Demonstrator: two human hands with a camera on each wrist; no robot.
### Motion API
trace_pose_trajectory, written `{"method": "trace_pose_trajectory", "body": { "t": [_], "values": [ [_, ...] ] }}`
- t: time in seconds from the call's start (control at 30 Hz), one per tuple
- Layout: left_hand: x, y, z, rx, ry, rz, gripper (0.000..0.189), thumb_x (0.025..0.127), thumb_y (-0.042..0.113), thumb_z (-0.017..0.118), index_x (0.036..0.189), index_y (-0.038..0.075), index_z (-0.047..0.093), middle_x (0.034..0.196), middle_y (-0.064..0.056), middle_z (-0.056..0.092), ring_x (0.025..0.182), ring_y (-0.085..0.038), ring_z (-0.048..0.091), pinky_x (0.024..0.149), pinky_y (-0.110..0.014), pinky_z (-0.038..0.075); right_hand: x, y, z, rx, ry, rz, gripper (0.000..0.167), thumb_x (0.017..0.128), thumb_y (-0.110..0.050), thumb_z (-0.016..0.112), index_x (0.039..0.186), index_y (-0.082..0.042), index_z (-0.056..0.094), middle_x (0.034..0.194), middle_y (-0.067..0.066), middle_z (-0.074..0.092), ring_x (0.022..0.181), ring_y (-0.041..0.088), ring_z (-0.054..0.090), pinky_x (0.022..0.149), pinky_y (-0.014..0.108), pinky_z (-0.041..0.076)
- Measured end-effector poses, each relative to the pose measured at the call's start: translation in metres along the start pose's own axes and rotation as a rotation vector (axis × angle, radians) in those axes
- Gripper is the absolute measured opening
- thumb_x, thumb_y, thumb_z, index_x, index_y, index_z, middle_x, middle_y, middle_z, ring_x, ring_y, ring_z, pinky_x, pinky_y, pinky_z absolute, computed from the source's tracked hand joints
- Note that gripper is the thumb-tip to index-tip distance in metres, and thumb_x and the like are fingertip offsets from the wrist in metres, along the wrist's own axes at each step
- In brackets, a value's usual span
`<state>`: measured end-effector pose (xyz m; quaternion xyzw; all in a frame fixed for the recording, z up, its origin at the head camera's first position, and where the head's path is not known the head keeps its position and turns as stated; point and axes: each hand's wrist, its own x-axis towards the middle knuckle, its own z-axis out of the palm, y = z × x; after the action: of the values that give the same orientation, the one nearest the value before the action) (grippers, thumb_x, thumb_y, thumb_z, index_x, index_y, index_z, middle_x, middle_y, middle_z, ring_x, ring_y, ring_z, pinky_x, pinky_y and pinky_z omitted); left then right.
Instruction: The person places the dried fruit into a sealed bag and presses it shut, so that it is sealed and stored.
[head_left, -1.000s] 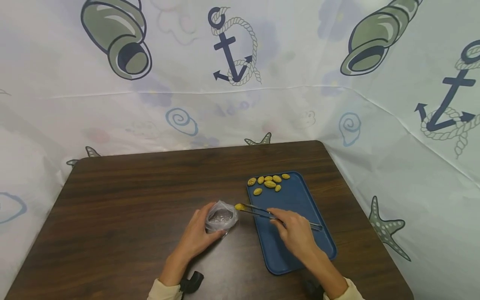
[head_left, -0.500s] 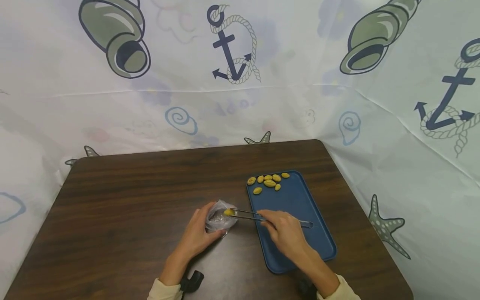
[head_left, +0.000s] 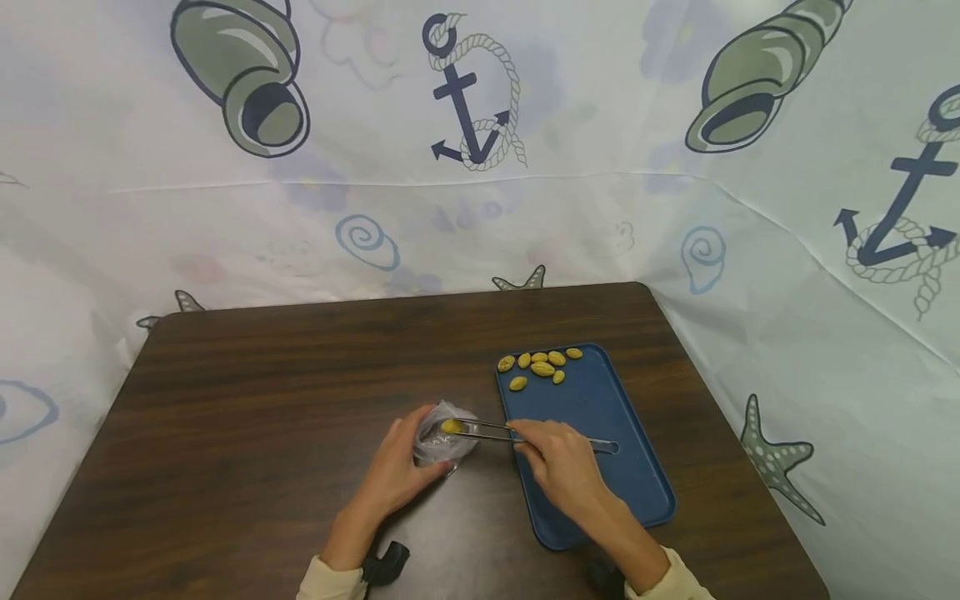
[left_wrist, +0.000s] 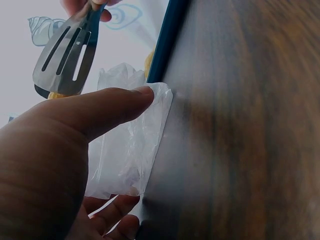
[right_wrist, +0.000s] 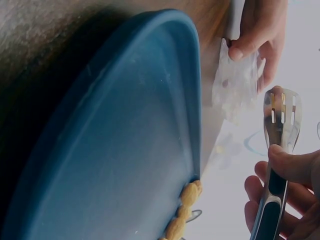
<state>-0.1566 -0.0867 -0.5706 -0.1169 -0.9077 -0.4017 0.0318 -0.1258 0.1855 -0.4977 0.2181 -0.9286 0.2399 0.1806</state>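
Yellow oval piece (head_left: 452, 426) — pinched between the slotted heads of the metal tongs (right_wrist: 276, 186), directly above the mouth of the clear plastic bag (head_left: 442, 450), apart from it in both wrist views. Right hand (head_left: 564, 468): fingers and thumb grasping the tongs by their arms, over the left part of the tray. Left hand (head_left: 399, 465): thumb on the near side, fingers curled round the far side, gripping the bag upright on the table (head_left: 262, 417). Blue tray (head_left: 592, 400) lies just right of the bag; 8 similar yellow pieces (head_left: 542, 368) sit clustered at its far left corner. Cream sleeves (head_left: 330, 581) on both arms; black strap (head_left: 386, 564) at the left wrist. Behind — white cloth (head_left: 585, 217) printed with anchors, shells and starfish.
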Motion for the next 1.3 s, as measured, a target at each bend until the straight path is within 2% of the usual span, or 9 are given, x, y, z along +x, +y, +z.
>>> {"method": "trace_pose_trajectory", "body": {
  "t": [0.2,0.4,0.53,0.77,1.0,1.3],
  "values": [
    [-0.0004,0.0,0.0,0.007,-0.007,-0.004,0.093,0.071,0.032,0.094,0.151,0.026,0.047,0.127,-0.006,0.062,0.106,-0.019,0.055,0.086,-0.039,0.047,0.0011,-0.0008,0.0002,-0.005,-0.006,0.007,0.033,0.086,-0.014,0.083,0.118,-0.018,0.079,0.11,-0.004,0.08,0.086,0.012,0.074,0.078,0.035,0.058],
    [-0.0001,0.0011,-0.0008,0.017,0.012,0.015,0.091,0.071,0.032,0.095,0.15,0.024,0.049,0.126,-0.006,0.064,0.105,-0.018,0.056,0.083,-0.038,0.047,0.0035,-0.0019,0.001,-0.015,-0.006,-0.014,0.033,0.085,-0.012,0.083,0.118,-0.016,0.078,0.11,-0.003,0.08,0.086,0.013,0.074,0.077,0.035,0.058],
    [-0.0004,0.0012,-0.0013,0.01,0.009,0.01,0.091,0.071,0.032,0.094,0.15,0.025,0.049,0.125,-0.006,0.064,0.104,-0.018,0.056,0.084,-0.039,0.047,0.0042,-0.0031,0.0001,-0.009,-0.022,-0.009,0.033,0.086,-0.012,0.082,0.119,-0.016,0.078,0.112,-0.003,0.079,0.09,0.015,0.074,0.079,0.036,0.058],
    [-0.0013,0.0007,-0.0026,0.003,0.003,0.01,0.091,0.071,0.032,0.094,0.15,0.026,0.049,0.124,-0.006,0.064,0.106,-0.019,0.057,0.087,-0.04,0.047,0.0048,-0.0035,-0.0012,0.014,-0.057,0.002,0.049,0.086,-0.02,0.084,0.133,-0.016,0.07,0.123,0.0,0.075,0.113,0.023,0.071,0.095,0.048,0.056],
    [-0.002,0.0032,-0.0048,-0.006,-0.01,0.007,0.091,0.072,0.033,0.094,0.15,0.026,0.049,0.126,-0.006,0.064,0.111,-0.021,0.058,0.09,-0.044,0.048,0.0039,-0.0031,-0.0041,0.009,-0.068,0.006,0.05,0.087,-0.021,0.083,0.135,-0.015,0.068,0.125,0.001,0.074,0.115,0.025,0.07,0.095,0.048,0.056],
    [-0.0029,0.0049,-0.0067,-0.005,-0.013,0.008,0.091,0.072,0.033,0.094,0.15,0.024,0.049,0.127,-0.007,0.064,0.112,-0.022,0.058,0.091,-0.045,0.048,0.002,0.0012,-0.0084,0.005,-0.097,0.065,0.054,0.087,-0.019,0.083,0.138,-0.014,0.066,0.129,0.003,0.073,0.117,0.026,0.069,0.097,0.049,0.055]
  ]
}}
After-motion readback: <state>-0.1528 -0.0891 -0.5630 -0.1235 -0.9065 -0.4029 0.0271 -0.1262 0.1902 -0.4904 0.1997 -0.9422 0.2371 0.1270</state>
